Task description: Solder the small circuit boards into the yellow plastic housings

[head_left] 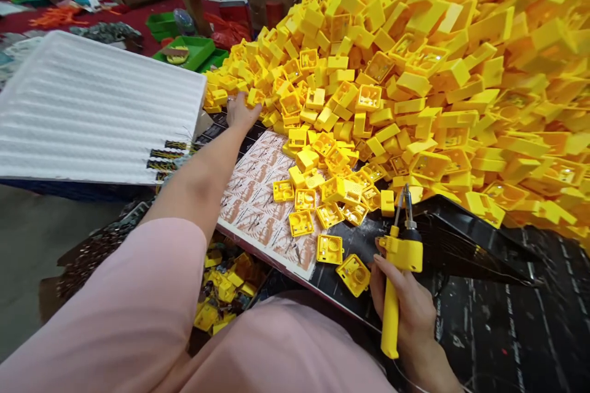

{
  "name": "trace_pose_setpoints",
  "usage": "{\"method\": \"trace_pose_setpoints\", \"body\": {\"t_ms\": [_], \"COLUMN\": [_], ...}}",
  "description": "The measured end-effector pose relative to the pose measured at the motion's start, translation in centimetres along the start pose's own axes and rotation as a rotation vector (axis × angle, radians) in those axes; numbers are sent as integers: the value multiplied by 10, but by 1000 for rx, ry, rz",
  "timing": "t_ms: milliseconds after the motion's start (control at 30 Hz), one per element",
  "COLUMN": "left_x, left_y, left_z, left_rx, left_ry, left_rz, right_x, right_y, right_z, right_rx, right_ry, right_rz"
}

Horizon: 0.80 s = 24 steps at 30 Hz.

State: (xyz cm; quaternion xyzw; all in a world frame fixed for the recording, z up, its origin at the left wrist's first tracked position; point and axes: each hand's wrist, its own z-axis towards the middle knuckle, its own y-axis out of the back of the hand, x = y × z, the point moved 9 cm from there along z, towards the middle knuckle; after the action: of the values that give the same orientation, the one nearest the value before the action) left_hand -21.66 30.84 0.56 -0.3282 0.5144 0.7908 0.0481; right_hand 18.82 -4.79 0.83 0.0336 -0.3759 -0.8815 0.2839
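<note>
My left hand point(241, 112) reaches to the left end of a large heap of yellow plastic cases point(341, 67). Its thumb and fingers are apart among the nearest cases, with no case plainly held; the fingertips are partly hidden. In my right hand point(408, 301) is a yellow soldering gun point(391, 295), gripped by its handle, with its metal tip pointing up and away. Two open cases, a squarish one point(329, 249) and a tilted one point(353, 274), lie just left of the gun. Several more open cases sit on a brown-and-white patterned board point(262, 196).
A white ribbed foam sheet point(101, 104) with bundles of dark wires point(168, 153) at its edge lies left. Black plastic point(461, 239) stands right of the gun. Below the table edge, a box holds yellow pieces point(230, 282). Green trays point(196, 52) stand behind.
</note>
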Motion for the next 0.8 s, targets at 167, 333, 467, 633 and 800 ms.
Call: {"method": "trace_pose_setpoints", "body": {"t_ms": [167, 333, 467, 633, 800], "left_x": [3, -21, -69, -142, -175], "left_y": [9, 14, 5, -16, -8], "left_z": [-27, -68, -106, -151, -185], "left_rx": [-36, -14, 81, 236, 424], "left_ry": [-29, -146, -352, -581, -797], "left_rz": [-16, -89, -142, -122, 25], "right_x": [2, 3, 3, 2, -1], "right_y": [2, 3, 3, 5, 7], "right_z": [0, -3, -6, -9, -13], "right_rx": [-24, -52, -59, -89, -92], "right_ry": [22, 47, 70, 76, 73], "right_rz": [29, 26, -27, -52, -117]}}
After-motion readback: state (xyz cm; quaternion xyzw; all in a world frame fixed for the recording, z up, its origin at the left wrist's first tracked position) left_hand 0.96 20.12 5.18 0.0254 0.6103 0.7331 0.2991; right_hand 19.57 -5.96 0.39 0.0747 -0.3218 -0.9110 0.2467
